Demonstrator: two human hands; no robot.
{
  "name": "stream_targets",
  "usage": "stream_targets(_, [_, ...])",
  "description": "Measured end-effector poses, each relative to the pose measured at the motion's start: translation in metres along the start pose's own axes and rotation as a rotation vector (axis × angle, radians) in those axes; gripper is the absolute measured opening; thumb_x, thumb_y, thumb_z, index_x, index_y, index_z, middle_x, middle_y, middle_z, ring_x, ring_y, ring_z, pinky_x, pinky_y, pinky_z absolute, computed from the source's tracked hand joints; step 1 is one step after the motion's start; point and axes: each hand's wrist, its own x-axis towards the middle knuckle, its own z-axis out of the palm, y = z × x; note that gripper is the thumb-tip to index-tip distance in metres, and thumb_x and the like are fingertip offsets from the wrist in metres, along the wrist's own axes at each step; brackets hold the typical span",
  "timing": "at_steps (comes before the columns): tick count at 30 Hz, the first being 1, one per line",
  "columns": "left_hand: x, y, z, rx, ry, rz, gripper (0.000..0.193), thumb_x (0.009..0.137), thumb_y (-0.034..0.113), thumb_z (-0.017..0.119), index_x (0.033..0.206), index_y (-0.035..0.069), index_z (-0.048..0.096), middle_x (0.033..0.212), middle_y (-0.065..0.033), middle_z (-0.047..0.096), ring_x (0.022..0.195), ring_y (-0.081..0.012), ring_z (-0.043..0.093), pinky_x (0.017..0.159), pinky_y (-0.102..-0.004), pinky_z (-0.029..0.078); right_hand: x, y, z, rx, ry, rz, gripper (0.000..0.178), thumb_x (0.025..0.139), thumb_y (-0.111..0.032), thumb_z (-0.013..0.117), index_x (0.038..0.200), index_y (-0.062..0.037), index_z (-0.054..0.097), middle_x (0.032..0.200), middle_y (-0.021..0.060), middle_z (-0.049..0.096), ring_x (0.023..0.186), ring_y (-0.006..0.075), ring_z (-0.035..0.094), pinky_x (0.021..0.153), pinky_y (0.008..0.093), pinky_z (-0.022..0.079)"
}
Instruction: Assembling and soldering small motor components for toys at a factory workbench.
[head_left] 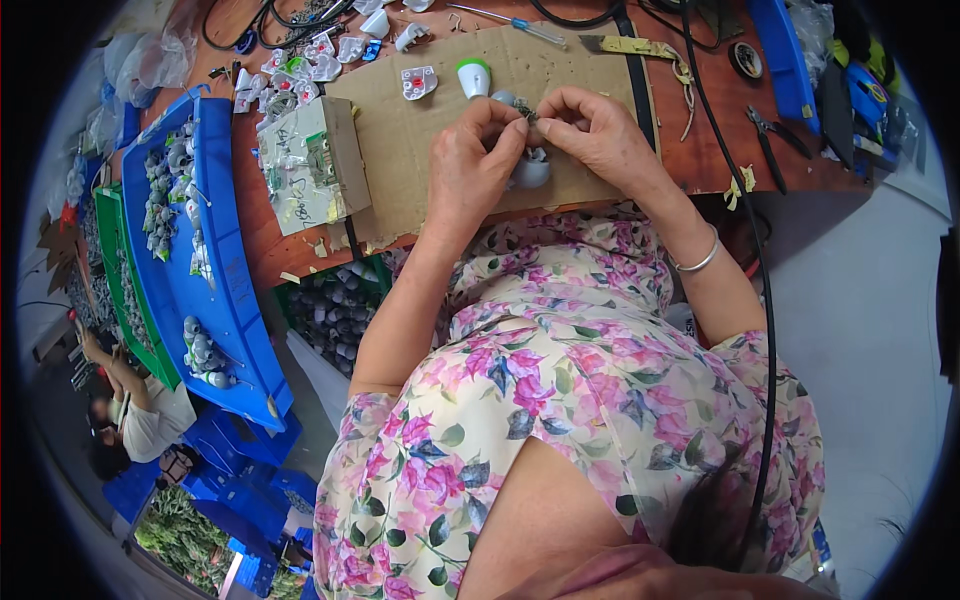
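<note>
Apparently, in the head view, the left hand point(478, 152) and right hand point(590, 136) both pinch a small dark part point(528, 114) (its shape mostly hidden) above the cardboard sheet point(590, 75). A grey rounded piece point(532, 171) shows over the sheet's near half. A slack pinch could drop the part; a careless wrist might knock the grey piece toward the sheet's near edge.

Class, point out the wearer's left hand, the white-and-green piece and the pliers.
Left hand point(468, 155), head view: back of the hand.
White-and-green piece point(475, 84), head view: white body.
Pliers point(769, 153), head view: a handle.
</note>
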Motion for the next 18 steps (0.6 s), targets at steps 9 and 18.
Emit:
stream_targets(9, [0.0013,-0.0003,-0.0001,-0.019,-0.013,0.004,0.017,0.093,0.015,0.066,0.094,-0.001,0.068,0.077,-0.0084,0.075,0.066,-0.0104,0.068,0.060,-0.0272,0.052,-0.0006,-0.0039,0.0000,0.013,-0.007,0.024,0.016,0.089,-0.014,0.067,0.094,0.0014,0.066,0.077,0.0014,0.068,0.067,0.0059,0.059,0.063,0.0236,0.049])
stream_targets(18, [0.0016,-0.0005,-0.0007,0.033,-0.014,0.040,0.015,0.090,0.014,0.066,0.091,-0.001,0.068,0.076,-0.0101,0.074,0.066,-0.0110,0.068,0.062,-0.0277,0.053,0.0018,0.0006,-0.0004,-0.149,0.002,-0.044,0.017,0.089,-0.016,0.066,0.090,0.0006,0.065,0.072,0.0037,0.064,0.066,0.0080,0.058,0.061,0.0270,0.048])
